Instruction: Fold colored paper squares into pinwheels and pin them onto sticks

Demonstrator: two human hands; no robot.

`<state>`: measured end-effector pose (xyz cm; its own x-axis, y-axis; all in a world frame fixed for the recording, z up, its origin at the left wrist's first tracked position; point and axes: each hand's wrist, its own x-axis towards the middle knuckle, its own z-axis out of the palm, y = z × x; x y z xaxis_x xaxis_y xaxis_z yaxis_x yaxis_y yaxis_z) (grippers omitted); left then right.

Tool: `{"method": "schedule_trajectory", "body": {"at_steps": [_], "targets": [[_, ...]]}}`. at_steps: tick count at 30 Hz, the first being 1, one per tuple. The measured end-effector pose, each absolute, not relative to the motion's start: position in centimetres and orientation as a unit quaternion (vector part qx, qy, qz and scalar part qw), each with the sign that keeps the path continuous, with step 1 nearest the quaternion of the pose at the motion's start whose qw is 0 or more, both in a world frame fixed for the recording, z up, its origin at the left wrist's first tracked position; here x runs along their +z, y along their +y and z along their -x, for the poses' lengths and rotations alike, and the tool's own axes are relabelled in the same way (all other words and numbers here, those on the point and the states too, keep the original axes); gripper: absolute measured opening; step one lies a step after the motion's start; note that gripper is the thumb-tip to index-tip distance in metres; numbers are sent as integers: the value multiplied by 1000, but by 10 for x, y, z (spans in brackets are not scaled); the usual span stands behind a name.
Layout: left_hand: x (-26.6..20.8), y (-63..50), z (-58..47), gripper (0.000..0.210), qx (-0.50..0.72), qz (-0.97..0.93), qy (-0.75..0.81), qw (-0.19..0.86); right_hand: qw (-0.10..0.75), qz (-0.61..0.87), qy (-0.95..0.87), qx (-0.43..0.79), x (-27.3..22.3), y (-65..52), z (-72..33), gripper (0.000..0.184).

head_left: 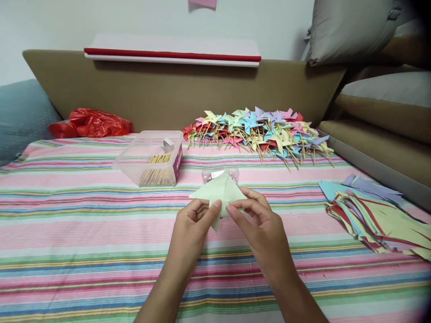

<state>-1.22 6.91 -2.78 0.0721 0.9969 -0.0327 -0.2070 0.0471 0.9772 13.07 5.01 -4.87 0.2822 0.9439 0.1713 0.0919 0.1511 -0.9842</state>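
Note:
Between my two hands is a pale green paper piece [220, 188], partly folded, with several pointed corners sticking out. My left hand [195, 220] pinches its lower left part, the thumb lying on the near face. On the other side my right hand [261, 220] grips the lower right part between thumb and fingers. Just behind the paper stands a small clear container [232, 172] with small shiny bits in it, half hidden by the paper.
A clear plastic box [131, 166] of wooden sticks [156, 175] is at left. Several finished paper pinwheels [249, 123] lie heaped at the back. Cut colored paper sheets [387, 220] are stacked at right. A red plastic bag [97, 122] lies back left on the striped cloth [101, 251].

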Motion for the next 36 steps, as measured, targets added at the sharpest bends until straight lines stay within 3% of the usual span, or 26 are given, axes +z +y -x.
{"method": "schedule_trajectory", "body": {"at_steps": [25, 30, 36], "targets": [[-32, 68, 12, 34, 476, -523, 480, 519, 592, 542, -465, 373, -47, 50, -127, 18], [-31, 67, 16, 36, 472, -531, 465, 528, 656, 505, -336, 450, -39, 51, -127, 66], [-29, 70, 26, 32, 413, -560, 430, 575, 569, 409, -359, 616, -28, 48, -148, 38]]}}
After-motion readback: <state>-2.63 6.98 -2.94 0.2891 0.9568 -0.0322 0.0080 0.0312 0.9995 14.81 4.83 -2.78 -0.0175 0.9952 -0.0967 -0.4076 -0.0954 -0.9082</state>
